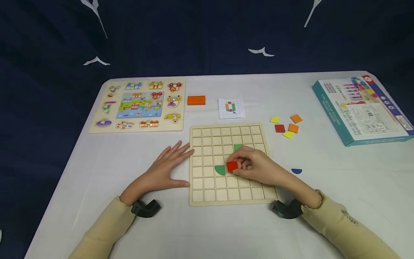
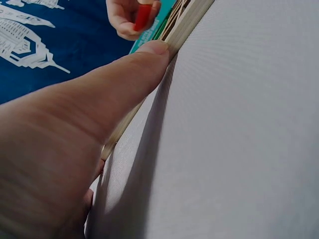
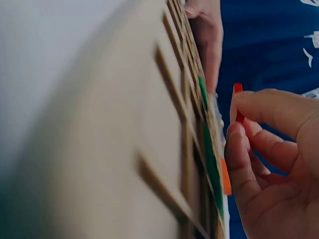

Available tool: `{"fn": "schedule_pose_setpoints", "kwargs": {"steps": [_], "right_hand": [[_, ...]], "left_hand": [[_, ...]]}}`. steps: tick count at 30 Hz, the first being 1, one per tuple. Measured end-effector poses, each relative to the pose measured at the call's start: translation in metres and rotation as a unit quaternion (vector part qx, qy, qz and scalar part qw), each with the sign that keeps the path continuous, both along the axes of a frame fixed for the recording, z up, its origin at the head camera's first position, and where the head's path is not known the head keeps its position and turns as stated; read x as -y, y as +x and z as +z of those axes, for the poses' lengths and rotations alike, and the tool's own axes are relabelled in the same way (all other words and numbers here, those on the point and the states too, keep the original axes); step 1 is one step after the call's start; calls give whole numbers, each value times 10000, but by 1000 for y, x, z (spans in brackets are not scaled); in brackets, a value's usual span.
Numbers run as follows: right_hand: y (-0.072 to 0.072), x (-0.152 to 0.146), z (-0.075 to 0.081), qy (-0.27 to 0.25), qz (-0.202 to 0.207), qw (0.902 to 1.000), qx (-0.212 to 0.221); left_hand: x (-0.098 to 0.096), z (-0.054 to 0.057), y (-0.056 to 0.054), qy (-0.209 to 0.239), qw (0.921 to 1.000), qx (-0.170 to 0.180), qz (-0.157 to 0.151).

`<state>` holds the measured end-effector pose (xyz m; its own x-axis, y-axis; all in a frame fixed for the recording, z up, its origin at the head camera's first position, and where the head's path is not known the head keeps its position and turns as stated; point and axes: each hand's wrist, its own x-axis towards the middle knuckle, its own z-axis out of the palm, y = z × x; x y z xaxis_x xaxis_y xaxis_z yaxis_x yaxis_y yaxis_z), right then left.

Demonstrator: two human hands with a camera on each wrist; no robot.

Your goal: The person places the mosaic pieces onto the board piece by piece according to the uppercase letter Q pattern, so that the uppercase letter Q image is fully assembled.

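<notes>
A wooden grid board (image 1: 207, 195) lies flat on the white table. My right hand (image 1: 255, 166) pinches a red square tile (image 1: 231, 166) between thumb and finger, just above the middle of the board; the right wrist view shows the red tile (image 3: 238, 88) apart from the grid. Two green pieces lie in the grid: a rounded green tile (image 1: 220, 169) left of the red one, and another green tile (image 1: 237, 147) partly hidden behind my right hand. Spread flat beside the board, my left hand (image 1: 165, 169) touches its left edge with thumb and fingertips.
Right of the board lie yellow, orange and red tiles (image 1: 279, 128) and a blue half-round piece (image 1: 296, 171). Behind it are a pattern card (image 1: 231, 108) and an orange block (image 1: 196, 100). A picture puzzle (image 1: 174, 125) stands back left, a teal box (image 1: 372, 111) at right.
</notes>
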<state>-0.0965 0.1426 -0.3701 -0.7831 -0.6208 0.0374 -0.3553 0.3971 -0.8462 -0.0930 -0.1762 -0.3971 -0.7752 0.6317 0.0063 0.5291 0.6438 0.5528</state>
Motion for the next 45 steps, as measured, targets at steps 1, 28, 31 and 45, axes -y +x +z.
{"fn": "schedule_pose_setpoints", "kwargs": {"steps": [1,28,31,45], "right_hand": [[1,2,-1,15,5,10000,12],[9,13,-1,807,-140,9918,-978],[9,14,-2,777,-140,9916,-1022],[-19,-31,23,83,-700,9904,-1185]], "left_hand": [[0,0,0,11,10000,-13,-7],[1,-3,-1,-4,10000,5,2],[1,-3,-1,-13,10000,-26,-8],[0,-2,2,33,9999,-98,4]]}}
